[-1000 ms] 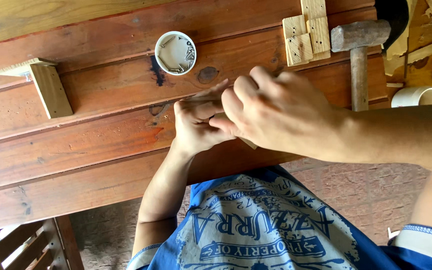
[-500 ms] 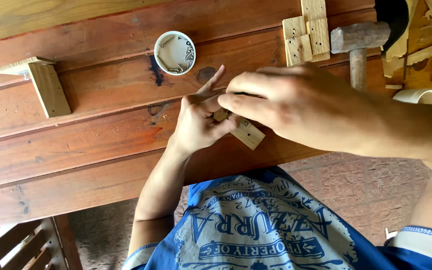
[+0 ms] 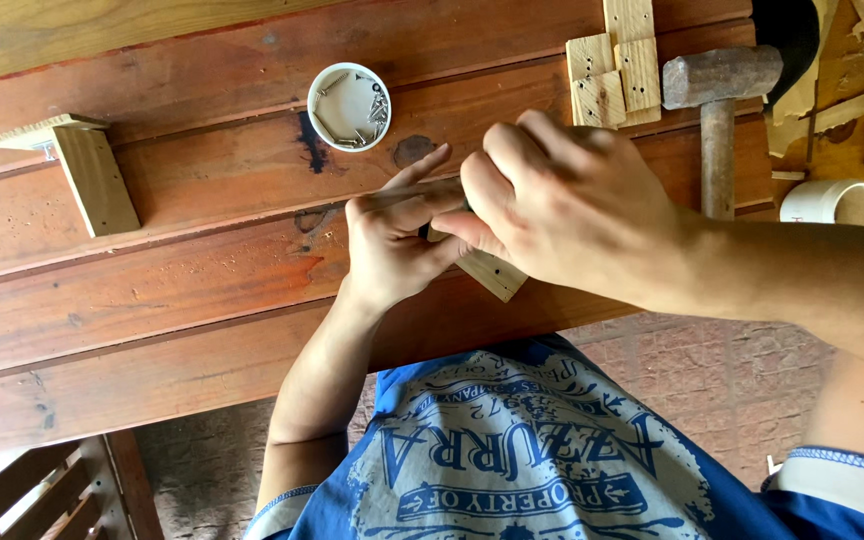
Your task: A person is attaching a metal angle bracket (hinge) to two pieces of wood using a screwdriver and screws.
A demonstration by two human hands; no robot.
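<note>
Both hands meet over the near edge of the tabletop [image 3: 152, 300]: the left hand [image 3: 392, 240] is curled around a small pale wood block [image 3: 492, 272], and the right hand [image 3: 562, 205] is pinched closed against the same block, hiding most of it. One flat, squared end with small dark holes shows below the fingers. Rough reddish-brown planks, stained and scuffed, make up the surface. A round white cup of metal screws [image 3: 350, 106] sits beyond, with a rusty hammer [image 3: 718, 110] and an L-shaped wooden piece [image 3: 77, 165] farther out. Brick paving lies below.
</note>
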